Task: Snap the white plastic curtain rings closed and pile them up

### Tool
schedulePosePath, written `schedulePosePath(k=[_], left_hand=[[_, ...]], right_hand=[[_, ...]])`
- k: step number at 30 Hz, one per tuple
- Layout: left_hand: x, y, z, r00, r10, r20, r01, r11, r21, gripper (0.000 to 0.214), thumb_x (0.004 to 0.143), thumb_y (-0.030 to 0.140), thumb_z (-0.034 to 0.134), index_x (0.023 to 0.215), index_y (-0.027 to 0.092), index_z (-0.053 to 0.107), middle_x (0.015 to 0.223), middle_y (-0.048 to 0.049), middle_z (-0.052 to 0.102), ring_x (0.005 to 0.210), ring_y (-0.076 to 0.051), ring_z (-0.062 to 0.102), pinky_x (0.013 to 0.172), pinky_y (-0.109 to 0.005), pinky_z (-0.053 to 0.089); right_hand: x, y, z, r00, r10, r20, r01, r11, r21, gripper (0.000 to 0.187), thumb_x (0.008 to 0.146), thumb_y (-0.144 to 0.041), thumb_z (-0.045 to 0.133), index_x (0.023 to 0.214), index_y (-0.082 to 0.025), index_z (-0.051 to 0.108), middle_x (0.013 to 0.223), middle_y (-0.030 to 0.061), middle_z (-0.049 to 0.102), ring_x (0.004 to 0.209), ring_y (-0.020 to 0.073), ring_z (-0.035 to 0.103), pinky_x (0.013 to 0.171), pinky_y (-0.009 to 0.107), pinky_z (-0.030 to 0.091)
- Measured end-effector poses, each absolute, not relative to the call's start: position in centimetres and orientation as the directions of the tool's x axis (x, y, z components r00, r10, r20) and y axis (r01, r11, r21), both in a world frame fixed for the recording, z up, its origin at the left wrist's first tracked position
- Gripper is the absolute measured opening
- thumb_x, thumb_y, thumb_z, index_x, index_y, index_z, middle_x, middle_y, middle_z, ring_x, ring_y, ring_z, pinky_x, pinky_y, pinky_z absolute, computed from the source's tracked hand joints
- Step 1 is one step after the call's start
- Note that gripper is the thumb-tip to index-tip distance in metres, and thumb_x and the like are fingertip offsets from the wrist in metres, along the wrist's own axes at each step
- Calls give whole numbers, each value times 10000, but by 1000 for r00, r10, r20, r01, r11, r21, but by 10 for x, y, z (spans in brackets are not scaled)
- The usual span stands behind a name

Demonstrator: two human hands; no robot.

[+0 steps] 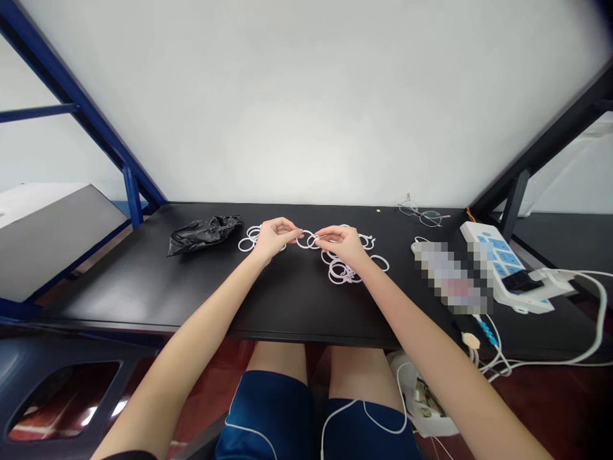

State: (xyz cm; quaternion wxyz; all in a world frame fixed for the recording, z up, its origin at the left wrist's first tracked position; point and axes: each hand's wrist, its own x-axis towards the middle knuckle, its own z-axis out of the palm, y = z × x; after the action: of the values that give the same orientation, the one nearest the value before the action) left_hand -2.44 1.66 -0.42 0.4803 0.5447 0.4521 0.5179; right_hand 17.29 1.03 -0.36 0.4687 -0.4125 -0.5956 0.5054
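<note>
Between my two hands, just above the black desk, are a white ring [305,239] and a second one overlapping it. My left hand [276,237] pinches the left edge of the first ring between thumb and fingers. At the right edge, the thumb and fingers of my right hand [342,245] are closed on the other white ring [313,241]. Whether the two rings are linked is too small to tell. Several white rings [248,243] lie partly hidden behind my left hand. A larger heap of white rings [341,273] rests under and beside my right hand.
A crumpled black plastic bag [204,234] lies on the black desk [143,287] at left. Eyeglasses [421,214] sit at the back right. Nearer are a blurred-out phone-like object [450,278] and a white power strip [507,265] with cables [598,313] trailing over the front edge.
</note>
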Motion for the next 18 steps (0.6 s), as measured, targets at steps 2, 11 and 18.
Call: schedulePosePath(k=[2, 11, 18], left_hand=[[-24, 16, -4, 58, 990, 128, -1, -128, 992, 384, 583, 399, 839, 717, 132, 599, 730, -69, 708, 780, -226, 722, 650, -278, 556], [-24, 14, -2, 108, 986, 131, 15, -133, 991, 375, 608, 403, 829, 761, 127, 626, 765, -67, 707, 767, -191, 698, 655, -278, 561], [-23, 12, -4, 278, 947, 161, 52, -182, 982, 558, 627, 344, 824, 1113, 163, 617, 1069, -100, 670, 921, -196, 645, 658, -279, 573]], right_hand=[[172, 10, -4, -216, 965, 149, 9, 155, -988, 351, 536, -377, 848, 775, -151, 726, 682, 52, 689, 660, 178, 643, 598, 322, 563], [172, 11, -6, -209, 964, 163, -2, 166, -986, 333, 526, -393, 855, 728, -160, 728, 702, 64, 710, 676, 195, 664, 575, 318, 561], [175, 12, -7, -170, 971, 169, -28, 167, -986, 337, 550, -408, 852, 761, -171, 739, 782, 69, 730, 714, 196, 671, 546, 280, 534]])
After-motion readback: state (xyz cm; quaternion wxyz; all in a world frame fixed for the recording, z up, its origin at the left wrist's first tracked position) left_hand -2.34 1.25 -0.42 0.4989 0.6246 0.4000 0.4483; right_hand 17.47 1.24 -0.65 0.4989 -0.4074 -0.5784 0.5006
